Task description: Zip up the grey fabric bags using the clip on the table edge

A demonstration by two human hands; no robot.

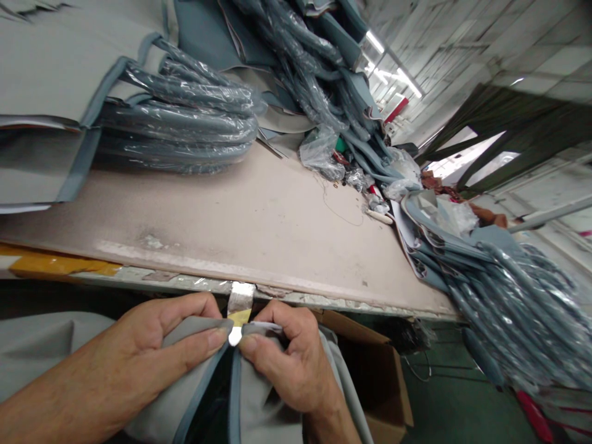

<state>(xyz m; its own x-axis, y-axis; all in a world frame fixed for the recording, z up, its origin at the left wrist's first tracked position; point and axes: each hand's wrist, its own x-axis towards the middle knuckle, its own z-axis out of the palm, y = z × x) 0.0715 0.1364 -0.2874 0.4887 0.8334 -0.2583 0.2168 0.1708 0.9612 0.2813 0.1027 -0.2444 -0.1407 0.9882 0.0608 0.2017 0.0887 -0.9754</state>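
Grey fabric with blue-grey edging hangs at the table's front edge, its two edged sides parting below into a dark gap. My left hand pinches one side of this fabric between thumb and fingers. On the other side, my right hand grips the fabric the same way. Between my fingertips shows the rounded white tip of a small metal strip, wrapped with yellow tape and fixed to the table edge. The fabric edges lie right beside this tip; whether they touch it I cannot tell.
On the table, a stack of grey pieces with plastic-wrapped blue-grey edges stands at left. More wrapped bundles hang over the right end. Scissors, clear plastic scraps and loose thread lie behind. Below is an open cardboard box.
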